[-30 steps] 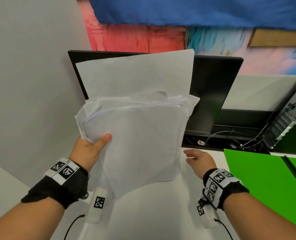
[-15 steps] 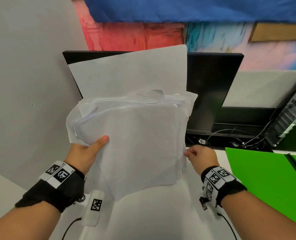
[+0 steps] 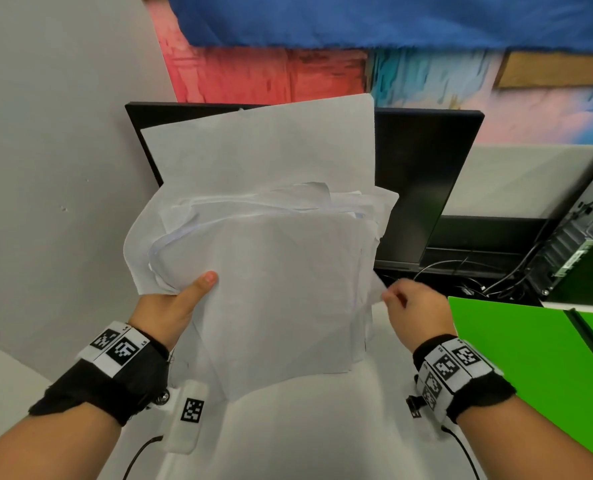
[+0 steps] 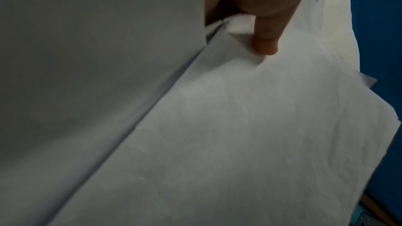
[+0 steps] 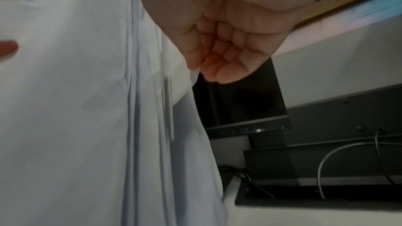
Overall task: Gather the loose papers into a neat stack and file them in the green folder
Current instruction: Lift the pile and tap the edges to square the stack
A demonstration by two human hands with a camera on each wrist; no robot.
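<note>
An untidy bundle of white papers (image 3: 274, 271) stands nearly upright above the white desk, edges uneven, one sheet sticking up higher at the back. My left hand (image 3: 174, 306) grips its left edge, thumb (image 4: 265, 40) pressed on the front sheet. At the bundle's right edge my right hand (image 3: 413, 306) has its fingers (image 5: 219, 68) curled and pinches the edge of a sheet (image 5: 150, 92). The green folder (image 3: 537, 368) lies open on the desk to the right of my right wrist.
A black monitor (image 3: 423, 188) stands right behind the papers. Cables (image 3: 461, 268) and an open computer case (image 3: 579, 233) sit at the back right. A grey wall (image 3: 52, 168) closes off the left side. Bare white desk (image 3: 305, 427) lies in front of me.
My right hand moved left from open air to the bundle's right edge and closed on a sheet there. The left hand kept its hold; the bundle shifted slightly.
</note>
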